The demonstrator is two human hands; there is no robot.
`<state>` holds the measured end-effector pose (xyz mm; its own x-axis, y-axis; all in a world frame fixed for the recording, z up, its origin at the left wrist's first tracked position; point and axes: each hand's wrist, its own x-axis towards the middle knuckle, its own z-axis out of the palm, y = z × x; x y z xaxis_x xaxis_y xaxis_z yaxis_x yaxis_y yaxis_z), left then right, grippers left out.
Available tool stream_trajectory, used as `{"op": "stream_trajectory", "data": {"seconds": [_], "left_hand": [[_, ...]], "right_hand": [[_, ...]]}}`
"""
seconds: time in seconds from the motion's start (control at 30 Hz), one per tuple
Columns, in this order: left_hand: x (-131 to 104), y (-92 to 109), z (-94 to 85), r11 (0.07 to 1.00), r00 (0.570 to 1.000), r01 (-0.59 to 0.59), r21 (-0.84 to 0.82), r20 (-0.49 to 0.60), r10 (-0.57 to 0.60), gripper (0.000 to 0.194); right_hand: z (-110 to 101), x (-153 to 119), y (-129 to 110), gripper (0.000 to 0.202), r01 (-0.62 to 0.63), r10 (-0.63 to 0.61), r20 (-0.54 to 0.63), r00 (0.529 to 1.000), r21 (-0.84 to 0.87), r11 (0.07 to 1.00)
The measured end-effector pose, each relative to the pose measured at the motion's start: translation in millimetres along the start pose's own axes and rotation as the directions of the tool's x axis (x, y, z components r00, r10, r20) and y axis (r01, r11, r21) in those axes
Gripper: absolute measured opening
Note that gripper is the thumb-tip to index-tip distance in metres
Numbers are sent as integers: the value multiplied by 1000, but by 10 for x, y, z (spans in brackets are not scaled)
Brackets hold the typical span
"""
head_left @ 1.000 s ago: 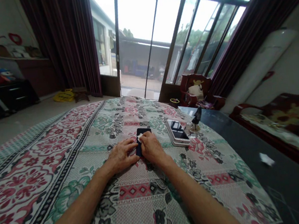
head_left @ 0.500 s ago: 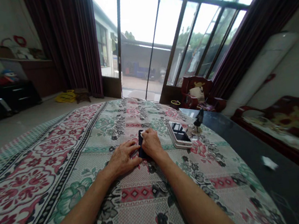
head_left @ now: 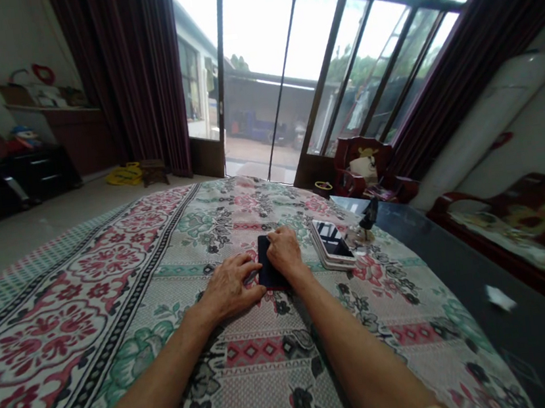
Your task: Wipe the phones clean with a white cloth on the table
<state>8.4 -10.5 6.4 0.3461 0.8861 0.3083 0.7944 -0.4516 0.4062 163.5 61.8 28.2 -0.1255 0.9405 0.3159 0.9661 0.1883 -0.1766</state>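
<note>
A dark phone-like slab lies flat on the patterned tablecloth, a thin red edge showing at its near end. Beside it, my left hand rests with fingers spread, thumb and forefinger touching its left edge. My right hand is closed over the slab's right part, fingertips pressed together on its upper surface. What those fingers pinch, if anything, is hidden. To the right, a white-framed phone with a dark screen lies on top of a small stack of pale flat devices.
Right of the stack stands a small dark object on a clear base. A bare dark table strip holds a crumpled white tissue. Beyond are a carved wooden chair, a carved sofa and glass doors.
My right hand has slid slightly right across the slab, uncovering more of its dark surface. A white bit at its fingertips earlier no longer shows. My left hand keeps its place at the edge.
</note>
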Motion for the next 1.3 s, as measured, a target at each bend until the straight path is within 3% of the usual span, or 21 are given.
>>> {"op": "stream_trajectory", "data": {"seconds": [0.1, 0.2, 0.5, 0.7, 0.97, 1.3], "left_hand": [[1, -20, 13, 1000, 1000, -22, 3, 12, 22, 41], [1, -43, 20, 999, 999, -43, -2, 19, 43, 42], [-25, -19, 18, 999, 999, -43, 16, -15, 43, 43], [-21, -17, 30, 999, 999, -34, 26, -22, 35, 43], [-12, -41, 57, 1000, 1000, -22, 16, -13, 22, 44], [-19, -63, 69, 999, 999, -30, 16, -17, 31, 44]], "right_hand": [[48, 29, -153, 24, 129, -131, 62, 989, 28, 991], [59, 84, -207, 22, 146, -149, 95, 984, 39, 989], [3, 175, 173, 31, -16, 15, 44, 999, 17, 1000], [56, 129, 269, 34, 48, -50, 22, 999, 64, 997], [49, -142, 456, 44, 296, -291, -57, 955, 257, 920], [-155, -639, 561, 46, 434, -441, -76, 894, 386, 814]]}}
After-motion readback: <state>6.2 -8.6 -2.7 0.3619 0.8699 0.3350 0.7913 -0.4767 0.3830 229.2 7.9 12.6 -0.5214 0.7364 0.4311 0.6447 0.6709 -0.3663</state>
